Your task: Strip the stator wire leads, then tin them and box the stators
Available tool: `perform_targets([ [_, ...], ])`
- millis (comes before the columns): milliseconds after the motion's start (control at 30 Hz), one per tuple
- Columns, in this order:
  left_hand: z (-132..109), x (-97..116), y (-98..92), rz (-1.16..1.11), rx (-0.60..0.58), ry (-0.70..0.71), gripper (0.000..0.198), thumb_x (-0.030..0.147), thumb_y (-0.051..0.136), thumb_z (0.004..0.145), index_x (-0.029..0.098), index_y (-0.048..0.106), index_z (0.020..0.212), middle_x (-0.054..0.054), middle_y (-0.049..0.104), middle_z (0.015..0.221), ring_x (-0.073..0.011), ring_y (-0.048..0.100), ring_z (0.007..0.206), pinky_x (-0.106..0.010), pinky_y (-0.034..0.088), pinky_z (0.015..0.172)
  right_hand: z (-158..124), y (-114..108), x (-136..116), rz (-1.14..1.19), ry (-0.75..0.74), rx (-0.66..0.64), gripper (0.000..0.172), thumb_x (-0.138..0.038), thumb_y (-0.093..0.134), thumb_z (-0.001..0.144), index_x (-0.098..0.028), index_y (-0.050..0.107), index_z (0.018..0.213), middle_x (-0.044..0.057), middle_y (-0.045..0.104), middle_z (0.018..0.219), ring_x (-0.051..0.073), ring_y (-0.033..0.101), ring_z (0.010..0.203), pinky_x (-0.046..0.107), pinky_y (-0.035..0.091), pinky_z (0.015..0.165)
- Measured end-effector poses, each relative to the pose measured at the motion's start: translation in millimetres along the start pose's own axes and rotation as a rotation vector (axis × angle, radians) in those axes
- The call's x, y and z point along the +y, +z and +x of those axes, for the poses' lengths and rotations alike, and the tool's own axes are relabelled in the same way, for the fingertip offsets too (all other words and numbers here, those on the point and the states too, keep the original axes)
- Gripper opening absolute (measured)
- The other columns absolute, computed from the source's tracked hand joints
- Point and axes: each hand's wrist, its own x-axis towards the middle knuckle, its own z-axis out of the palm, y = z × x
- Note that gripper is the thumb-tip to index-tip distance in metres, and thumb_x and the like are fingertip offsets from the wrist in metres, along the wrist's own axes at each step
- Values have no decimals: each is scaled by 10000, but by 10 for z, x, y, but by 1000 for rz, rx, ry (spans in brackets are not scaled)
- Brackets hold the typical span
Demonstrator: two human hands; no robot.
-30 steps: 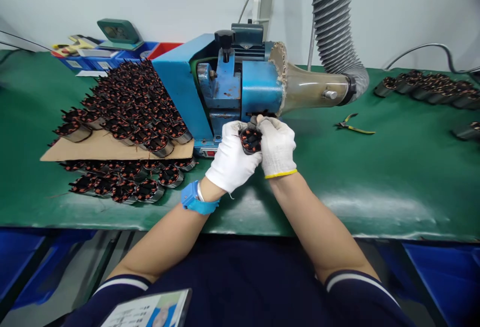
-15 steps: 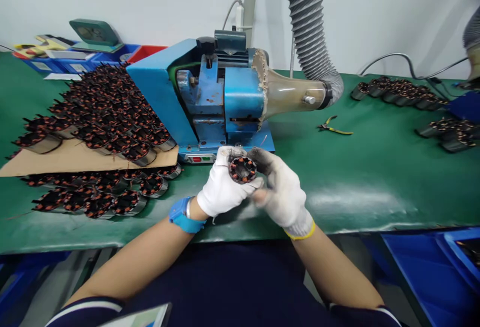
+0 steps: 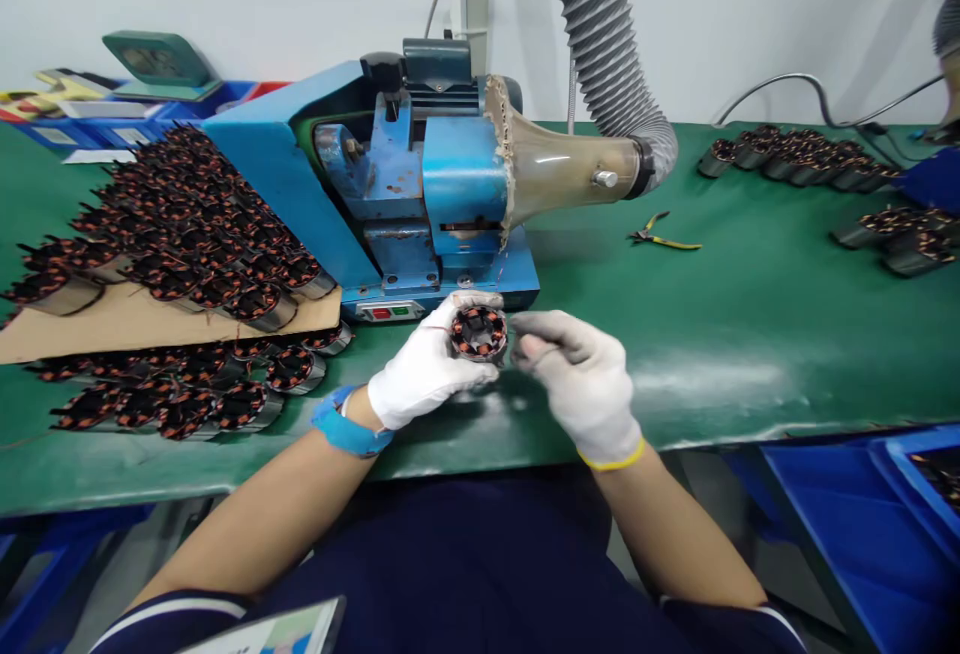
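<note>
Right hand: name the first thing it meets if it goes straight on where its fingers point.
The wound stator held in the left hand; the right hand points left at it, nearly touching, though depth is unclear.

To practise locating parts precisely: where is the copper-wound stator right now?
Head view, near centre: the stator sits in the left hand, in front of the blue machine, the right hand close on its right.

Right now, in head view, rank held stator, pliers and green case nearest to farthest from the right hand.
From the right hand:
1. stator, held in the left hand
2. pliers, behind on the right
3. green case, far back left
</note>
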Motion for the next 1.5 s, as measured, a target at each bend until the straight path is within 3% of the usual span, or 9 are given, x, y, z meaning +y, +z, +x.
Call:
perform_targets([
  [100, 5, -56, -1, 220, 134, 171, 566, 220, 799, 636, 174, 533, 1134, -108, 574, 1213, -288, 554, 1176, -463, 447, 1047, 96, -94, 10, 468, 173, 217, 115, -276, 690, 816, -271, 727, 925, -39, 641, 743, 53, 566, 597, 189, 521, 602],
  [167, 5, -108, -2, 372, 242, 322, 581, 250, 790, 657, 182, 507, 1160, -111, 554, 1224, -281, 551, 1175, -466, 445, 1050, 121, -83, 42, 582, 218, 331, 145, -300, 736, 770, -263, 721, 909, -52, 625, 720, 47, 565, 601, 191, 536, 642],
  [267, 13, -172, 5, 595, 352, 560, 601, 258, 771, 689, 189, 464, 1201, -106, 529, 1198, -258, 560, 1132, -440, 476, 1007, 64, 123, 107, 558, 348, 270, 295, -400, 758, 745, -246, 712, 992, -7, 700, 878, 100, 649, 744, 260, 566, 759],
  [367, 27, -198, 20, 680, 324, 700, 547, 263, 734, 730, 188, 448, 1190, -90, 505, 1120, -234, 561, 1060, -406, 499, 946, 26, 374, 129, 442, 382, 161, 374, -472, 681, 801, -215, 697, 1072, 49, 723, 978, 172, 671, 864, 336, 561, 840],
  [500, 34, -219, 33, 688, 267, 645, 507, 329, 737, 731, 201, 433, 1116, -63, 476, 1030, -215, 549, 970, -387, 511, 879, 205, 343, 106, 416, 307, 235, 182, -379, 662, 801, -204, 695, 838, 30, 705, 797, 180, 668, 780, 366, 574, 827],
  [667, 62, -308, 47, 682, 407, 650, 544, 332, 752, 706, 212, 398, 1101, -53, 449, 1024, -203, 539, 944, -390, 505, 873, 344, 191, 155, 595, 203, 500, 143, -337, 603, 822, -208, 652, 782, 6, 685, 827, 141, 660, 837, 409, 554, 936],
  [867, 110, -361, 40, 734, 484, 700, 451, 265, 693, 724, 206, 406, 1068, -55, 447, 994, -212, 535, 951, -396, 503, 880, 219, 645, 100, 412, 347, 198, 266, -388, 655, 810, -170, 707, 955, 56, 740, 915, 173, 682, 854, 334, 552, 858],
  [1200, 219, -288, -73, 870, 687, 576, 431, 230, 622, 705, 210, 399, 1074, -66, 464, 1001, -210, 559, 893, -374, 524, 803, 718, 903, 193, 322, 313, 188, 179, -342, 645, 751, -177, 703, 793, -9, 704, 703, 129, 645, 689, 271, 540, 705],
  [1500, 394, -180, -73, 851, 659, 493, 462, 242, 638, 710, 206, 405, 1108, -78, 491, 1052, -207, 572, 903, -377, 515, 839, 895, 924, 131, 330, 318, 320, 105, -254, 623, 758, -165, 675, 736, -8, 705, 718, 131, 654, 732, 287, 544, 792],
])
